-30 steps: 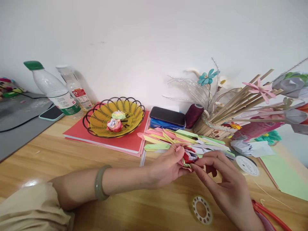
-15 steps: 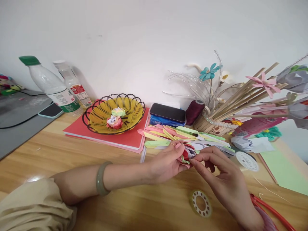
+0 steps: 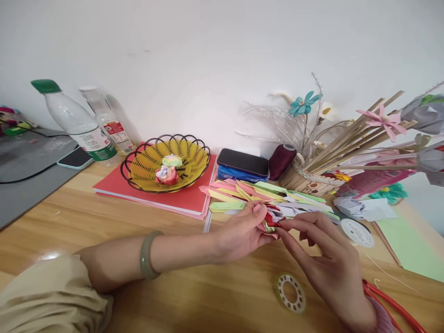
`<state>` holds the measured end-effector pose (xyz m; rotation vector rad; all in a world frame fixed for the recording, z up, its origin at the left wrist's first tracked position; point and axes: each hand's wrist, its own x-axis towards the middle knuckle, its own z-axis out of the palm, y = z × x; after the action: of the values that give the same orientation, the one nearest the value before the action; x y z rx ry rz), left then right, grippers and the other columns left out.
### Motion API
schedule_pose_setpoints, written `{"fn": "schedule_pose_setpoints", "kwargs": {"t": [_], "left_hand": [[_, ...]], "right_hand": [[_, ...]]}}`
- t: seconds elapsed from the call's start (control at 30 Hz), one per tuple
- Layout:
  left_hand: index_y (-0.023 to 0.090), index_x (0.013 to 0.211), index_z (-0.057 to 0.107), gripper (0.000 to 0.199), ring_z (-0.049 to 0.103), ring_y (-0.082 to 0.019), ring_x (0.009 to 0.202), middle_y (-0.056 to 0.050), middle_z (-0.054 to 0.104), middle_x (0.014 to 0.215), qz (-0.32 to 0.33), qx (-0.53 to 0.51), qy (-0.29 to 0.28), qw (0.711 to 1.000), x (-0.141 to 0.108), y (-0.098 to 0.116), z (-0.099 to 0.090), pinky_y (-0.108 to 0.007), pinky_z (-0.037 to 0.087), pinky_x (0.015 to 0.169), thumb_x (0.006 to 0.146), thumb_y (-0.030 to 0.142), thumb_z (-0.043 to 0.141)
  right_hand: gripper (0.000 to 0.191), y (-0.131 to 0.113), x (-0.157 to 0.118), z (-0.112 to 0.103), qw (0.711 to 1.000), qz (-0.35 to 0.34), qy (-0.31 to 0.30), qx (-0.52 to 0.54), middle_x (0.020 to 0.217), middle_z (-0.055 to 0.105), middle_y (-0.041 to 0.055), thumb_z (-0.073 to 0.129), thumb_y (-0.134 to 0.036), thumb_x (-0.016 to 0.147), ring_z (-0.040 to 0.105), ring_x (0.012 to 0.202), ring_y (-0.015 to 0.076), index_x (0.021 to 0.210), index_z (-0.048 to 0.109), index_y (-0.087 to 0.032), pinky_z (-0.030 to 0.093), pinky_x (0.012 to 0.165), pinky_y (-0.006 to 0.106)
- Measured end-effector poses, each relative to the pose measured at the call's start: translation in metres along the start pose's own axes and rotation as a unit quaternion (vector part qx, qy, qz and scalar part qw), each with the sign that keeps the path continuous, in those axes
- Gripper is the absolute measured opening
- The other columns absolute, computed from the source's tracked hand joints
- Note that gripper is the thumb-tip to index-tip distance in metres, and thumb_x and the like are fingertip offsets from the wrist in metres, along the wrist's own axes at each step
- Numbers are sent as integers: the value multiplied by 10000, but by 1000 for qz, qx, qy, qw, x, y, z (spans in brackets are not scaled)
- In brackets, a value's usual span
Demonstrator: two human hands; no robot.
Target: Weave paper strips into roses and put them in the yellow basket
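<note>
My left hand (image 3: 243, 233), ring on a finger and a bangle on the wrist, is closed around a folded paper flower (image 3: 272, 216) of red, white, pink and green layers. From the right, the thumb and index finger of my right hand (image 3: 322, 259) pinch the flower's lower right edge. Part of the flower is hidden by the left fingers and palm. Just behind both hands lie several folded paper strips (image 3: 229, 194) in pink, yellow, green and white. Below the right hand a roll of tape (image 3: 291, 293) rests flat on the wood.
A yellow basket (image 3: 194, 159) holding two paper flowers (image 3: 166, 175) stands on red paper (image 3: 114, 189). Bottles (image 3: 85, 125) lean at the back left. A phone (image 3: 243, 161), thread spool (image 3: 282, 161) and stick-filled holder (image 3: 305, 180) line the wall. Red-handled scissors (image 3: 391, 303) lie front right.
The right fingertips have shifted slightly down along the flower's edge, and more of its red paper shows. My left hand keeps its hold. The whole view has drifted very slightly.
</note>
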<state>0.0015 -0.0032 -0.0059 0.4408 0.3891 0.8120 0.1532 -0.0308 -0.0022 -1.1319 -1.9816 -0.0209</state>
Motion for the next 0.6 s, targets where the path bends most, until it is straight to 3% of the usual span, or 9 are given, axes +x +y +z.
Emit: {"fn": "schedule_pose_setpoints", "kwargs": {"t": [0.17,0.33,0.43,0.5,0.6], "left_hand": [[166,832,474,189,490,-69,709,-1,507,825,-10,-4,5,1000,0,-2,-2,-229,399,727,786,328,561],[127,646,471,294,487,-85,713,-19,495,770,-15,-12,-14,1000,0,-3,-1,-238,394,721,776,376,557],[121,664,498,279,509,-94,734,-18,496,743,-30,-24,-15,999,-2,-2,1,-228,385,716,806,360,520],[123,736,522,236,506,-84,714,-13,501,739,-41,-31,-18,999,-3,-1,2,-217,381,704,831,337,491],[131,820,519,187,509,-75,719,-21,526,791,-36,-34,-29,998,-3,0,2,-211,386,705,846,310,473]], "right_hand": [[203,4,-4,-3,990,-96,12,-107,767,584,32,619,-125,733,567,669,146,910,587,-220,473,557,282],[297,9,-9,-14,949,-241,0,-202,763,641,35,664,-108,691,572,647,166,959,598,-218,450,546,299],[279,10,-9,-18,930,-297,-18,-216,772,653,42,640,-77,695,578,674,181,944,620,-201,439,548,302],[292,8,-7,-16,937,-286,-22,-198,776,638,44,640,-66,691,567,673,174,955,617,-191,439,552,298],[275,4,-2,-12,980,-171,-18,-98,787,584,42,632,-87,714,546,688,155,964,589,-194,454,566,284]]}}
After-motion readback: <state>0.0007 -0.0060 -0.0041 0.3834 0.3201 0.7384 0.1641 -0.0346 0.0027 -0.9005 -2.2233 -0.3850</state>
